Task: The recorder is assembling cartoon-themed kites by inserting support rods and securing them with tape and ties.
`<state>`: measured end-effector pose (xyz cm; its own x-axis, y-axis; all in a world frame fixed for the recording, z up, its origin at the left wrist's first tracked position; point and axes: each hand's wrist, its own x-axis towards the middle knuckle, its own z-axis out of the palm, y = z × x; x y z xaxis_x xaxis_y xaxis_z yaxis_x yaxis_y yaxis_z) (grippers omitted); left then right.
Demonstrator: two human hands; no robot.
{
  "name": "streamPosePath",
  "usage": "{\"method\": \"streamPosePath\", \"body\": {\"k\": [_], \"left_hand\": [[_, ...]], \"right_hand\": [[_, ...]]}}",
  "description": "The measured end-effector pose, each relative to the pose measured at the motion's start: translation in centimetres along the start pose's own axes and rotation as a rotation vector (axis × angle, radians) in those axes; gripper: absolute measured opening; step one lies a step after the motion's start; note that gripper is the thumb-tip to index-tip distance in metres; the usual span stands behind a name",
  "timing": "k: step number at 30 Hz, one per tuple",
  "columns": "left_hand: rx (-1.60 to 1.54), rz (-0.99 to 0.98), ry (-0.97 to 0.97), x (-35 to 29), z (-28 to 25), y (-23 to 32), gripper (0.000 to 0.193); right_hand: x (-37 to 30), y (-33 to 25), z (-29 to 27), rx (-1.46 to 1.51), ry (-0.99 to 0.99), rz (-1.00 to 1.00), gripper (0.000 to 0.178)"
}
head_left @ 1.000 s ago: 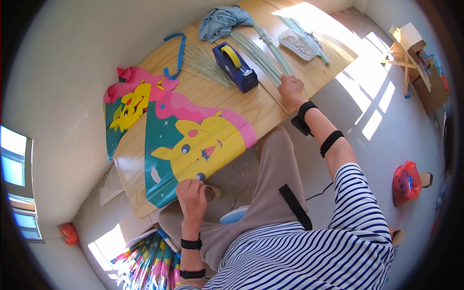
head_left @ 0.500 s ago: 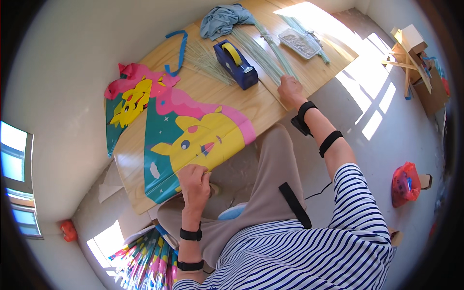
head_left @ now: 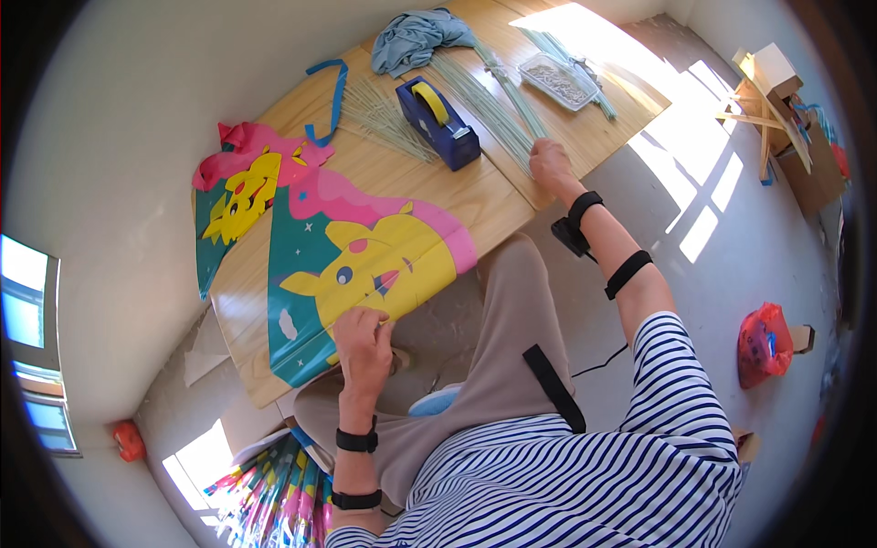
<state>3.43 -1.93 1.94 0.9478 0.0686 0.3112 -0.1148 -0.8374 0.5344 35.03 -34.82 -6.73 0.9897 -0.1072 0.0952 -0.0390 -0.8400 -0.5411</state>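
Observation:
A printed kite sail [head_left: 379, 260], green, pink and yellow with a cartoon animal face, lies over the table's near edge. My left hand [head_left: 364, 352] is closed at the sail's near edge, fingertips pinched on it. At the right, my right hand [head_left: 553, 171] is closed over the near ends of a spread of thin pale green rods [head_left: 480, 99]; the fingers hide just how many it grips. A blue tape dispenser [head_left: 438, 123] with a yellow roll stands between the hands, farther back. Another crumpled kite sail [head_left: 242, 201] lies to the left.
On the wooden table [head_left: 247, 338] lie a grey-blue cloth [head_left: 418, 41], a blue strip [head_left: 338, 100] and a clear tray [head_left: 559, 80] of small pieces. Folded printed sails [head_left: 274, 498] stand at lower left. A red bag [head_left: 766, 345] and a cardboard box [head_left: 813, 178] sit on the floor at right.
The whole view has shifted slightly. Both hands keep nearly the same places and stay closed; the right hand has turned a little at the rod ends.

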Motion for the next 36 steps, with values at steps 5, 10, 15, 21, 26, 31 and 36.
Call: {"method": "streamPosePath", "body": {"k": [5, 10, 15, 21, 26, 31, 36], "left_hand": [[-0.382, -0.271, -0.079, 1.3, -0.1, 0.3, 0.012], [-1.043, -0.499, -0.100, 4.3, 1.5, 0.9, 0.021], [-1.461, -0.596, -0.123, 6.2, 2.8, 2.6, 0.028], [-1.615, -0.570, -0.072, 5.0, 2.4, 2.1, 0.017], [-1.625, -0.560, -0.026, 4.8, 2.2, 2.0, 0.012], [-1.573, -0.574, 0.018, 4.7, 2.4, 1.4, 0.011], [-1.574, -0.581, 0.031, 4.8, 2.1, 1.5, 0.012]], "right_hand": [[-2.6, 1.2, -2.5, 0.414, -0.031, -0.022, 0.013], [-14.6, -3.0, -9.1, 0.791, -0.411, -0.042, 0.005], [-23.5, -4.8, -11.0, 0.799, -0.694, -0.010, 0.008], [-25.5, -4.8, -11.4, 0.745, -0.702, -0.029, 0.008], [-26.0, -5.0, -11.2, 0.746, -0.705, -0.025, 0.008], [-26.4, -5.0, -11.0, 0.727, -0.719, -0.026, 0.008], [-26.7, -5.2, -10.8, 0.720, -0.694, -0.050, 0.008]]}}
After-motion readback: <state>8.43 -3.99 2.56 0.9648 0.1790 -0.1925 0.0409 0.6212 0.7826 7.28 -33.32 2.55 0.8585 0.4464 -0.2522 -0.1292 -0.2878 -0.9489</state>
